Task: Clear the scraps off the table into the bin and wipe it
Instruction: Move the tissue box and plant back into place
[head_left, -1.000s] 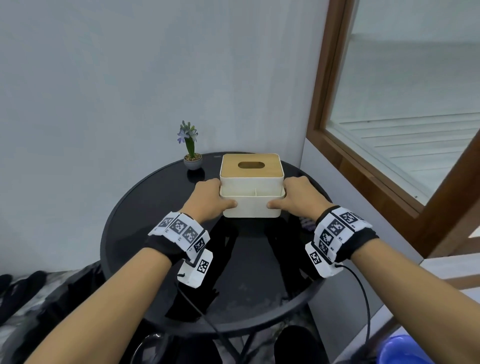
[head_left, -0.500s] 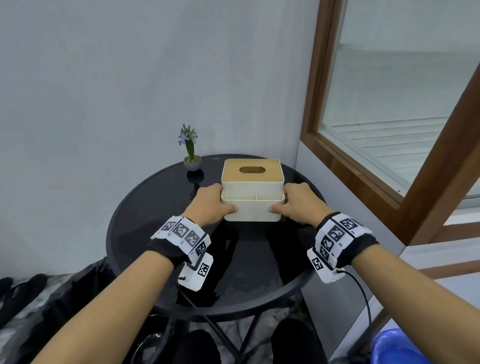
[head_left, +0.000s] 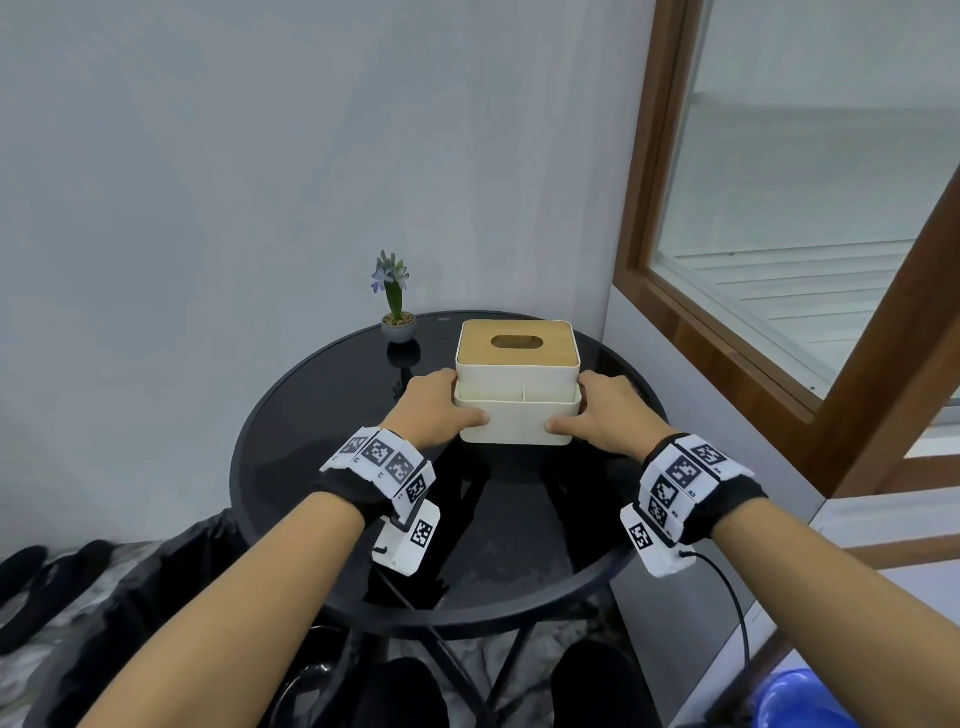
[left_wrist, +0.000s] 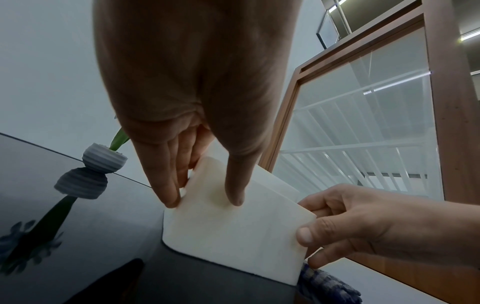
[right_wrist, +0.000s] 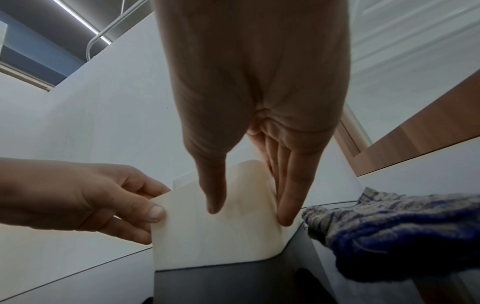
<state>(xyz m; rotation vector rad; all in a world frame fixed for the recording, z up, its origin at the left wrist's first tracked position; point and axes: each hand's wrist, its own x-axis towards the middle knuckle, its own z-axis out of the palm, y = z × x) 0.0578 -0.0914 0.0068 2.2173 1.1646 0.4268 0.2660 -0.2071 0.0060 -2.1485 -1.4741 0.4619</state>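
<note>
**Box held square between both hands**

Black round table (head_left: 291, 467) carries the tissue box (head_left: 518, 395) toward its back edge, dead ahead. My left hand (head_left: 434, 410) and right hand (head_left: 610, 410) clasp its opposite ends, thumbs on the near face; a blue cloth (right_wrist: 389, 230) lies just right.

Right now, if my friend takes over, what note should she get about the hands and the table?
Left hand and right hand grip opposite sides of the cream tissue box with a wooden lid, thumbs on its front.
The box stands on the round black glass table, behind its middle, beside a small potted purple flower.
A blue-and-grey woven cloth lies right of the box.
No scraps show on the table.
Left: whether wiping is finished cannot be told; no bin can be made out.
</note>
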